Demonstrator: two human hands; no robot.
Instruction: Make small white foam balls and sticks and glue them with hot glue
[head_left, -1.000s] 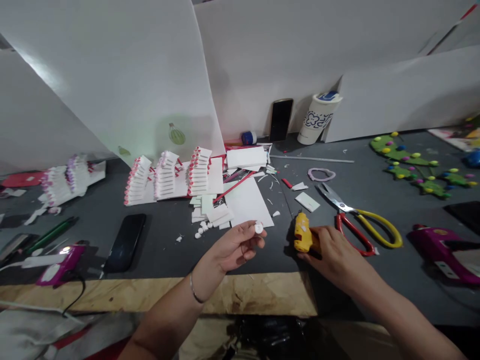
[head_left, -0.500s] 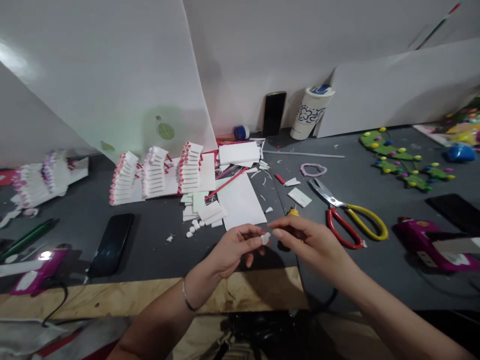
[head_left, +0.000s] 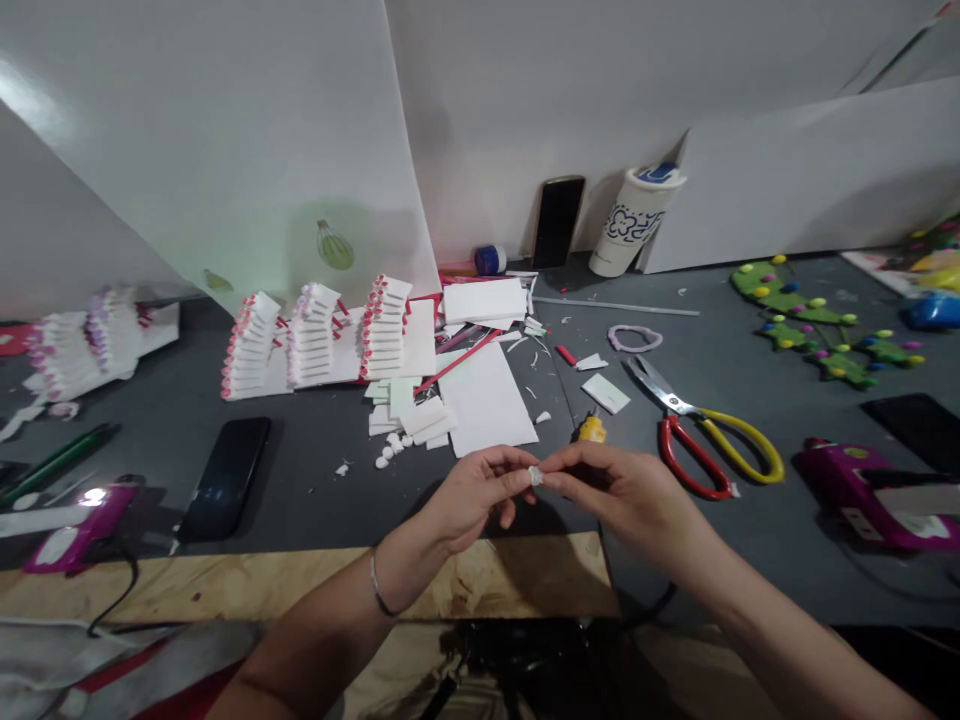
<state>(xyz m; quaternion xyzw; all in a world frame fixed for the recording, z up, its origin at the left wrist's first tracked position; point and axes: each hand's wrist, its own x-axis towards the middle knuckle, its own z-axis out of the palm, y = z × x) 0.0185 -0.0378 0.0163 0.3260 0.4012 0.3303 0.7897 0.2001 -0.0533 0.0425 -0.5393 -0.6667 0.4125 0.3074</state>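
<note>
Between the fingertips of both hands is a small white piece (head_left: 535,476), too small to make out clearly. My left hand (head_left: 480,495) pinches it from the left with thumb and forefinger. From the right, my right hand (head_left: 607,480) grips its other side with thumb and forefinger. Just behind my right hand lies a yellow-handled tool (head_left: 592,430), partly hidden. A white sheet (head_left: 487,400) rests beyond my left hand, with small white balls (head_left: 390,450) and white foam strips (head_left: 431,420) to its left.
Scissors (head_left: 679,405) with red and yellow handles lie right of my right hand. A black phone (head_left: 225,480) is at the left. Racks of red-tipped white sticks (head_left: 384,330) stand behind. A white cup (head_left: 630,222) leans at the back wall.
My right fingertips have closed in on the white piece and now touch it. The view has shifted slightly, so the yellow-handled tool shows more.
</note>
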